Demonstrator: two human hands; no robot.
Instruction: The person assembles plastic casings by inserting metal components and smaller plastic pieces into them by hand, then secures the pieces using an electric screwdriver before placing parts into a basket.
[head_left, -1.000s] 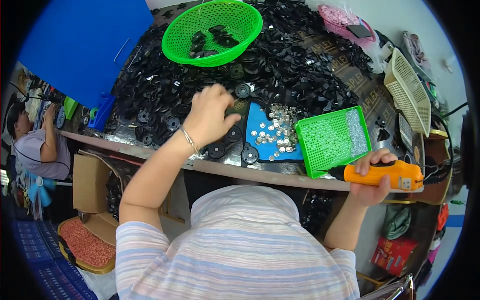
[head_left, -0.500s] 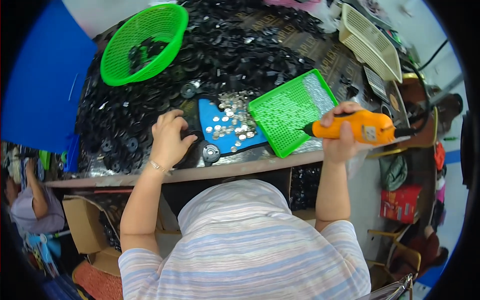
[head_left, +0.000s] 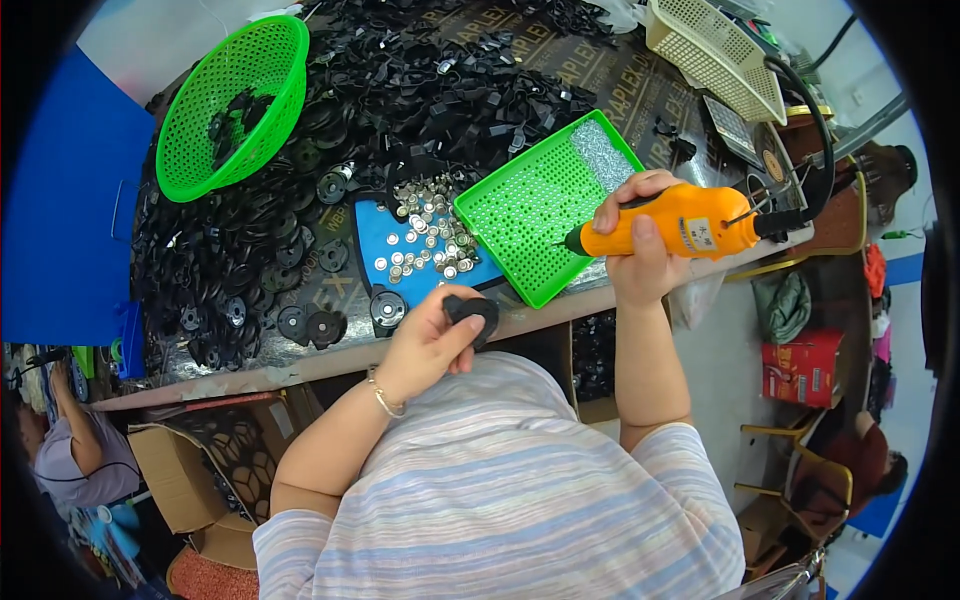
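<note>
My left hand [head_left: 422, 352] pinches a round black plastic part [head_left: 480, 315] between thumb and fingers, just in front of the table edge. Gripped in my right hand [head_left: 645, 262] is an orange electric screwdriver [head_left: 690, 222], its dark tip pointing left over a green perforated tray [head_left: 525, 215]. Small silver screws [head_left: 598, 155] fill the tray's far end. Between my hands and the heap lies a blue mat [head_left: 372, 228] with many small round metal pieces [head_left: 432, 235]. A black disc with a metal ring [head_left: 388, 308] rests at the mat's near left corner.
Piles of black plastic parts [head_left: 420, 110] cover much of the table. A green basket [head_left: 175, 150] stands at the far left, cream baskets [head_left: 715, 50] at the far right. The screwdriver's black cable [head_left: 826, 130] loops up on the right. An open cardboard box [head_left: 170, 465] sits below left.
My left hand has moved right and toward my body, off the table pile, and now shows a black round part in its grip. The screwdriver stays in my right hand; the whole view has shifted slightly.
</note>
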